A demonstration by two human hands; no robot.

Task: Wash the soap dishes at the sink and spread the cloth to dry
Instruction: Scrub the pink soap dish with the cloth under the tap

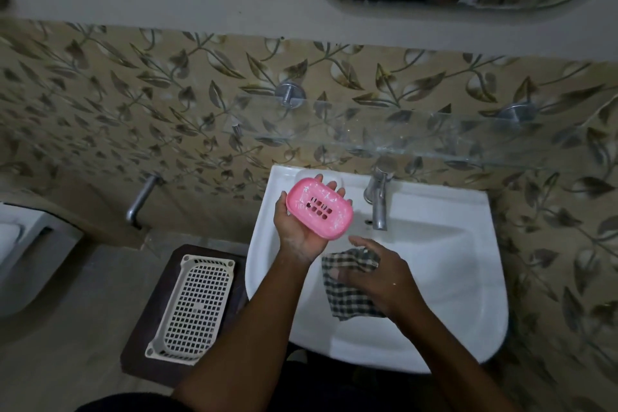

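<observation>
The pink soap dish [319,208] is just left of the tap [378,201], lifted above the sink [468,227] and lying in the upturned left hand [301,231]; its fingers [339,191] curl over the far edge of the dish and the thumb holds the near side, so the dish is cradled and not squeezed; white soap marks show on its slotted face, so I judge it is not yet rinsed. It looks like light, stiff plastic, and with soap on it it will probably be slippery; the safer hold is across the two long rims, not on the flat wet face. A second, pale dish [306,174] sits behind the pink one, on the ledge left of the tap. The checked cloth [347,294] lies in the basin in front of the tap, under the right hand [384,281]; those fingers are blurred, so I cannot tell if they pinch the cloth or only press it. The cloth is soft and limp, heavier when wet; to spread it, taking two corners seems best. A white slotted basket [192,304] stands well to the left of the tap.
</observation>
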